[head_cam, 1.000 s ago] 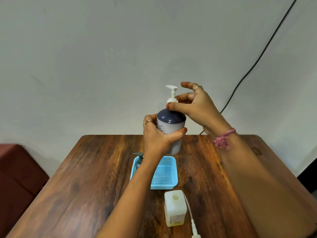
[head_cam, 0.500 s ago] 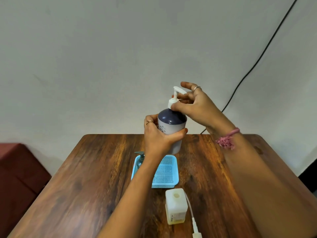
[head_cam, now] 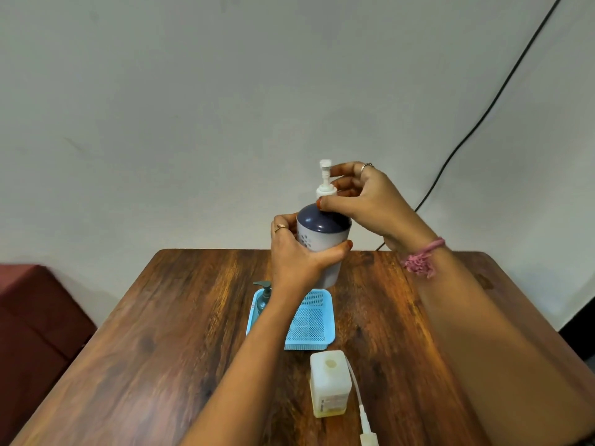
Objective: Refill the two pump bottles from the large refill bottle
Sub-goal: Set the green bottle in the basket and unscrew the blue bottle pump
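Two hands work one pump bottle [head_cam: 323,243], held up above the far half of the table [head_cam: 161,333]. Compared with half a second ago, the pump head [head_cam: 325,165] has turned: the nozzle then pointed right, toward the right hand's fingers, and now points roughly toward the camera. One second ago it pointed left. The bottle body has kept its place in the left hand. This rotation indicates the pump collar [head_cam: 325,190] is being turned on its thread; whether it is loosening or tightening cannot be told from the view.

Left hand [head_cam: 297,252]: wrapped round the bottle's pale lower body, thumb on the right side, fingers behind. It holds the bottle upright and clear of the table.

Right hand [head_cam: 370,201]: narrow pinch. The thumb tip lies at the base of the collar, where it meets the dark dome; the curled fingers close on the collar and stem from the far side.

A second, smaller pump bottle [head_cam: 263,296] stands in the left end of the blue tray [head_cam: 312,323], partly hidden by the left forearm. The refill bottle [head_cam: 330,383] stands near the table's front edge, its cap off and mouth open. A loose pump with its tube [head_cam: 359,403] lies just right of it.

Judgement: if the collar is coming off, this bottle is not yet open for filling, and pouring has not begun.
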